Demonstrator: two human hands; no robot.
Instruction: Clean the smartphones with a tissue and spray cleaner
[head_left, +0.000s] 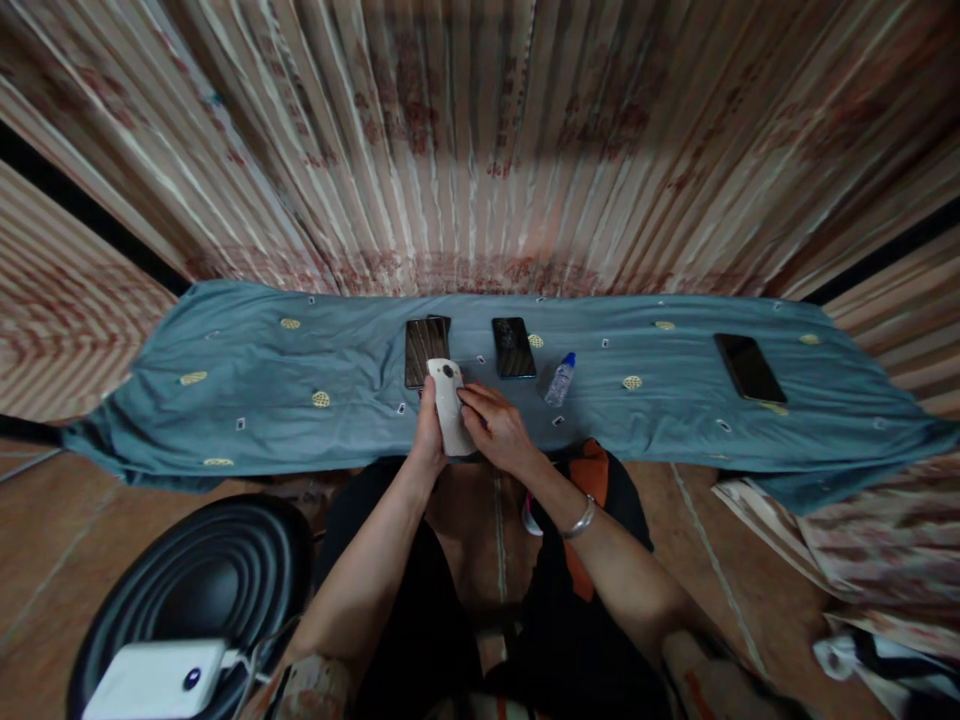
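Observation:
A white smartphone [451, 412] is held upright over the table's front edge, its back and round camera facing me. My left hand [428, 432] is closed around its left side and lower part. From the right, my right hand [496, 425], with a silver bangle at the wrist, has its bent fingers pressed against the phone's right edge and back. Just behind the phone lies a stack of dark phones [421, 345], partly covered by it. A black phone [514, 348] lies to the right of the stack. Beside that is a small clear bottle with a blue cap [561, 380].
A teal patterned cloth [322, 365] covers the long table. Far right on it lies a dark tablet or large phone [750, 367]. An orange cloth [589, 470] rests on my right knee. At lower left, a white power bank [157, 680] with a cable sits on a black round stool [202, 590].

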